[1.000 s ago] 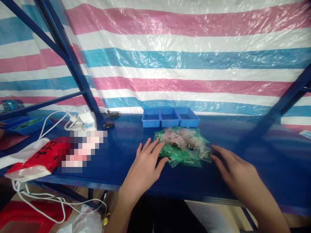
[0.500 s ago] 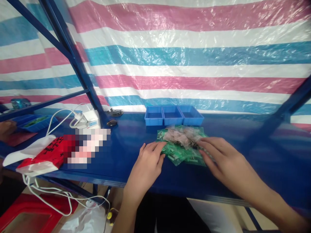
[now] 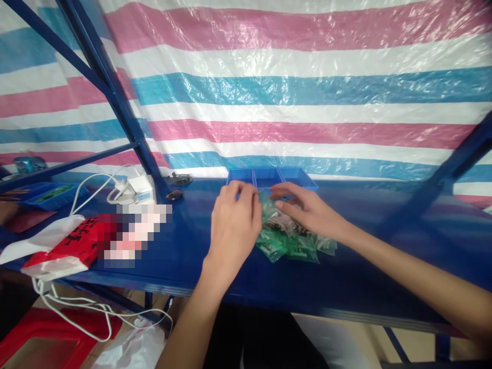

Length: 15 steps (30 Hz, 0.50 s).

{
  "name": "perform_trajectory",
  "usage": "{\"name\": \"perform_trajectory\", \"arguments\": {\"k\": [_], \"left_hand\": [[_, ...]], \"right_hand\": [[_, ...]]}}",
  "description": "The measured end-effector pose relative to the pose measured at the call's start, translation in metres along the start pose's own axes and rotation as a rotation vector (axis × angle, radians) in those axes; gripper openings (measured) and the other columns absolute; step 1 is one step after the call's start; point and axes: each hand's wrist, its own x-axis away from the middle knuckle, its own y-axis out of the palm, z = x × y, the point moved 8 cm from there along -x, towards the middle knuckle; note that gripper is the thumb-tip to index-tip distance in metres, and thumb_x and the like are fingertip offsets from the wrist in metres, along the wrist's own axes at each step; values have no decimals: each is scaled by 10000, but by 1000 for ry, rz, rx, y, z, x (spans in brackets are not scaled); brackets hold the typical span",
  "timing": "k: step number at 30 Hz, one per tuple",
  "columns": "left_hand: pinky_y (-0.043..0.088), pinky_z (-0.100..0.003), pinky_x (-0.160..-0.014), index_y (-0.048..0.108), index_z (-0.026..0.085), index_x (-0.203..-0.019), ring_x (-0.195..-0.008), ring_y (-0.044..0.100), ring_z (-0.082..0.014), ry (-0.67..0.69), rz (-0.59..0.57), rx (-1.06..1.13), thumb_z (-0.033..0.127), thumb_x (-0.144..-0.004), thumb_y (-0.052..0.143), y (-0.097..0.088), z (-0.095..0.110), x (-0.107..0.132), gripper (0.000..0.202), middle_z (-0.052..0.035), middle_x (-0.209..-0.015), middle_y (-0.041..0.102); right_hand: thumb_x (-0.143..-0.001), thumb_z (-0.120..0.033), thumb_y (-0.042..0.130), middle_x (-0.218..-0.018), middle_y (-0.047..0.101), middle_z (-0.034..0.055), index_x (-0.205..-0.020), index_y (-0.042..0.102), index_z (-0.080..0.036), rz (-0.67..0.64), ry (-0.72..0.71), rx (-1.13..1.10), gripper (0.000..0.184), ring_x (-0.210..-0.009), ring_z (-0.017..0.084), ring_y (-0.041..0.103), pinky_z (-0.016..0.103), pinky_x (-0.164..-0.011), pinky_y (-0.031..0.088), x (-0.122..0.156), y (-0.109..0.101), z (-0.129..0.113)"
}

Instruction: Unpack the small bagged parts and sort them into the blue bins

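A heap of small clear plastic bags with green contents [image 3: 286,243] lies on the blue table in front of me, with paler bags [image 3: 282,223] on top. My left hand [image 3: 236,220] is at the heap's back left, its fingers curled and closed against the edge of a greenish plastic bag [image 3: 264,199]; the fingertips are partly hidden. My right hand [image 3: 307,207] reaches over the back of the heap from the right. Its thumb and fingers are apart, with the tips close to that same bag.
Three joined blue bins [image 3: 267,177] stand behind the heap, partly covered by my hands. To the left lie a red and white bag [image 3: 73,241], a white power strip [image 3: 142,189] with cables and a dark mouse-like object [image 3: 174,195]. Another person's hand [image 3: 11,211] is at far left.
Both hands have moved away from me, toward the bins. A greenish bag now stands up between them at the back of the heap. My right hand has left the heap's right side.
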Motion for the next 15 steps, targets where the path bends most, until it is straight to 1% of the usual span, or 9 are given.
{"name": "perform_trajectory", "arguments": {"k": [1, 2, 4, 5, 7, 9, 11, 13, 15], "left_hand": [[503, -363, -796, 609, 176, -1001, -942, 611, -238, 5, -26, 26, 200, -1017, 444, 5, 6, -13, 167, -97, -1015, 648], [496, -345, -755, 602, 173, -972, -873, 608, -217, 11, -81, 61, 193, -1019, 431, 12, 12, -26, 179, -86, -955, 645], [484, -331, -715, 583, 169, -920, -775, 591, -190, 64, -173, 123, 188, -1014, 427, 27, 24, -48, 183, -66, -853, 629], [481, -330, -708, 578, 167, -923, -748, 584, -185, 100, -216, 140, 182, -1006, 435, 34, 29, -56, 166, -62, -825, 619], [477, -323, -680, 563, 153, -1043, -704, 572, -175, 169, -281, 152, 138, -976, 451, 45, 32, -67, 132, -73, -849, 617], [478, -316, -658, 535, 141, -1151, -698, 578, -166, 244, -338, 139, 86, -945, 453, 53, 30, -68, 229, -117, -999, 616], [493, -313, -667, 526, 152, -1196, -748, 608, -167, 351, -409, 159, 48, -923, 438, 62, 26, -61, 305, -143, -1159, 582], [518, -310, -720, 528, 193, -1219, -887, 636, -185, 487, -475, 254, 41, -912, 445, 70, 23, -48, 353, -119, -1271, 551], [538, -311, -772, 497, 237, -1297, -1023, 628, -200, 511, -449, 358, 60, -912, 496, 75, 13, -40, 424, -99, -1363, 513]], "right_hand": [[-966, -457, 585, -1150, 714, 97, -1290, 602, -246, 14, 31, -86, 387, -900, 231, 690, 365, -733, 571, 0, -2, 0], [-953, -466, 605, -1064, 717, 81, -1248, 619, -242, 40, 54, -148, 371, -847, 216, 674, 353, -709, 562, 0, -5, 1], [-926, -480, 646, -866, 675, 35, -1073, 663, -225, 123, 96, -222, 295, -736, 181, 621, 332, -671, 539, 2, -13, 5], [-908, -492, 669, -801, 640, 17, -981, 663, -218, 167, 120, -253, 284, -693, 166, 590, 323, -653, 527, 3, -16, 9], [-861, -520, 723, -757, 596, -2, -881, 638, -208, 236, 178, -326, 324, -636, 140, 548, 307, -625, 510, 6, -20, 21], [-803, -528, 783, -756, 580, -18, -938, 629, -206, 292, 245, -400, 381, -605, 126, 539, 303, -614, 497, 9, -21, 36], [-760, -517, 824, -758, 576, -33, -1066, 611, -209, 350, 304, -450, 484, -590, 124, 545, 307, -617, 491, 12, -23, 48], [-753, -500, 833, -771, 585, -37, -1172, 575, -217, 396, 327, -470, 568, -591, 127, 552, 313, -624, 493, 14, -24, 54], [-778, -482, 818, -782, 598, -32, -1217, 553, -225, 404, 316, -459, 574, -598, 132, 562, 319, -637, 502, 15, -24, 55]]}}
